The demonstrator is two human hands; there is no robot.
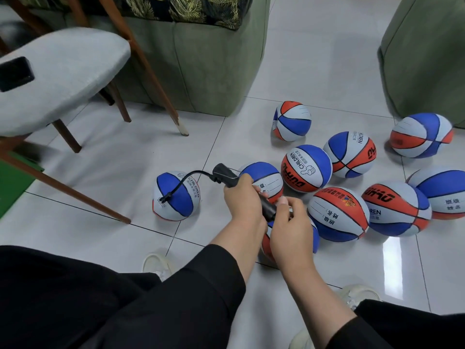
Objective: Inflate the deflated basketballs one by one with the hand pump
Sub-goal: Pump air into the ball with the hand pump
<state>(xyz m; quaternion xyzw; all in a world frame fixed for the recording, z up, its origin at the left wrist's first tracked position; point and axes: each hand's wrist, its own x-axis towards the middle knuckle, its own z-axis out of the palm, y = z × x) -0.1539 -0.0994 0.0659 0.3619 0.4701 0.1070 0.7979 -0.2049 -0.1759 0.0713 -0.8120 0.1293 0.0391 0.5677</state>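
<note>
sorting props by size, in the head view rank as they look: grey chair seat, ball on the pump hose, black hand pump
1. grey chair seat, nearer the camera
2. ball on the pump hose
3. black hand pump, partly hidden by hands

1. A glossy floor [314, 54] of large pale tiles with dark grout lines, catching bright reflections at the lower right.
2. A grey upholstered chair [63, 79] at the upper left – its brown wooden legs splay down onto the tiles.
3. A small black flat object [15, 74] lies on the chair's seat; what it is cannot be told.
4. A green upholstered sofa [201, 71] stands behind the chair, with a dark leaf-patterned cushion [191, 8] on top.
5. A second green upholstered piece [427, 59] at the right edge.
6. A green mat [12, 182] at the left edge – partly under slanting wooden legs [75, 192].
7. Pale shoes [157, 264] and black trousers [63, 298] at the bottom.
</note>
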